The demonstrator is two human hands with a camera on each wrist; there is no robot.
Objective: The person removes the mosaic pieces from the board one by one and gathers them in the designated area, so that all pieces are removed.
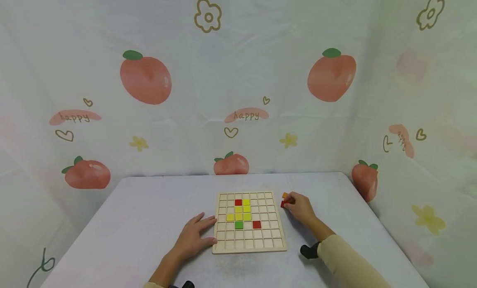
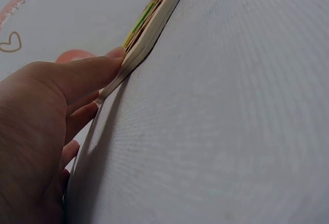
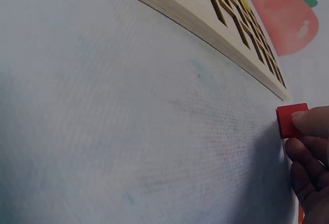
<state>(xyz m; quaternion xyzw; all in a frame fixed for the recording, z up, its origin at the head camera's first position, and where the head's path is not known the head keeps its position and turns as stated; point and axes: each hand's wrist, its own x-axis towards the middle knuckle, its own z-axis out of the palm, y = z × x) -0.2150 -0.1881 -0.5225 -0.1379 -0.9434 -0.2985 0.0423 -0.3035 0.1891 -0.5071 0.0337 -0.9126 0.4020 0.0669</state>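
A square wooden grid board (image 1: 249, 246) lies on the table with colored square tiles in its cells. Yellow tiles (image 1: 239, 217) form a cluster, with a red tile (image 1: 238, 202) at its top left, a green tile (image 1: 239, 225) below and another red tile (image 1: 256, 224) to the lower right. Against the board's left edge rests my left hand (image 1: 193, 237), thumb and fingers extended and touching the rim. Just right of the board, my right hand (image 1: 301, 208) pinches a red square tile (image 3: 290, 120) between thumb and fingers. An orange tile (image 1: 285, 195) shows just beyond those fingertips.
The white-covered table (image 1: 149, 213) extends around the board. A white curtain (image 1: 261, 44) printed with fruit and flowers hangs behind it and along the sides. A black strap piece (image 1: 309, 251) sits at the right wrist.
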